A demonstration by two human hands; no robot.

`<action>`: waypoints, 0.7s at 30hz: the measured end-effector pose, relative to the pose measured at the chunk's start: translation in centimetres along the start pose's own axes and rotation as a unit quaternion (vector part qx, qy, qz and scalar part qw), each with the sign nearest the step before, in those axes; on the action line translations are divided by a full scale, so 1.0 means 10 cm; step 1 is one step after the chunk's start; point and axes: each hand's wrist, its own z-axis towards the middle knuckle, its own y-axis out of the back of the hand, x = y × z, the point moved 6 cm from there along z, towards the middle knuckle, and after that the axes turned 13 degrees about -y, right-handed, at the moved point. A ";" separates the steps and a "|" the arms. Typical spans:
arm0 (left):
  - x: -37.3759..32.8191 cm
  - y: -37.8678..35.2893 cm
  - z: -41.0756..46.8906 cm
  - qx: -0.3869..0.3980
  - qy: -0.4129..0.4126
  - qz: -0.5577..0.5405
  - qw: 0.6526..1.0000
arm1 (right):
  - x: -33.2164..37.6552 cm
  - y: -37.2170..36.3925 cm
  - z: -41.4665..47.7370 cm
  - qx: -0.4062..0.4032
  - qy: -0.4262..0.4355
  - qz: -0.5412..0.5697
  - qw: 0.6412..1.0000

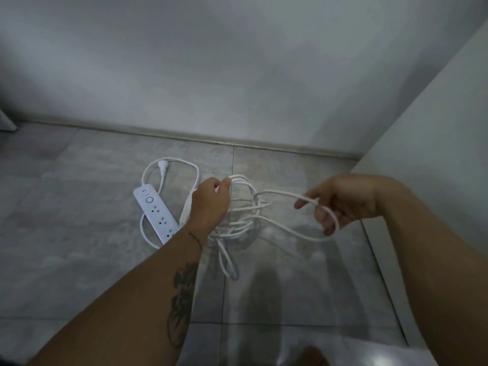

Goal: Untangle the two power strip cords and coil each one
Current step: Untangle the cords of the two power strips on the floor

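A white power strip lies on the grey tiled floor, its cord looping behind it to a white plug. My left hand grips a bundle of several white cord loops held above the floor; a second white strip shows partly behind that hand. My right hand holds one long loop of the same cord, which runs over its curled fingers out to the right. A loop hangs down from the bundle.
A grey wall with a skirting edge runs across the back. A white panel or door stands at the right, its foot running toward me. The floor tiles are glossy.
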 end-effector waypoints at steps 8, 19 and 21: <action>-0.19 -0.02 -0.02 0.020 -0.038 -0.046 0.998 | 0.39 -0.42 0.37 -0.239 0.032 -0.238 0.941; 0.04 0.01 -0.04 0.013 -0.005 0.012 1.000 | 0.72 -0.28 0.17 -0.179 0.237 0.139 0.945; 0.01 0.05 0.00 0.001 -0.005 0.016 1.000 | 0.71 -0.15 -0.05 -0.102 0.304 0.242 0.916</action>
